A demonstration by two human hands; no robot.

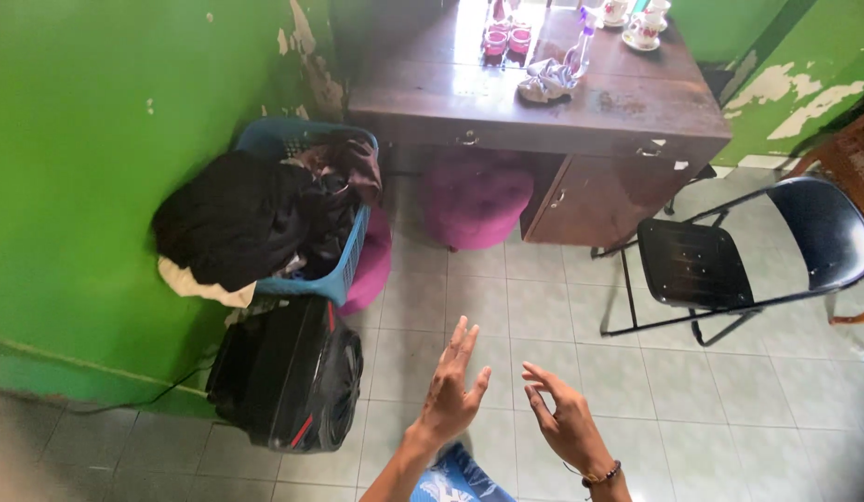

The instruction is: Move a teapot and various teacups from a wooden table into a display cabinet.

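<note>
bare forearms, dark beaded bracelet (601,477) on right wrist, blue patterned garment (455,483) below.

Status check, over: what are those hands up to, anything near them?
Left hand and right hand open, empty. Black bag nearest, untouched. Chair stands apart.

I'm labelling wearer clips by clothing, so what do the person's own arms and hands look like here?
Both forearms are bare, with no sleeves or gloves in view. The right hand has a dark beaded bracelet around its wrist. The left hand shows no ring, watch or band. The fingers of both hands are uncovered.
</note>
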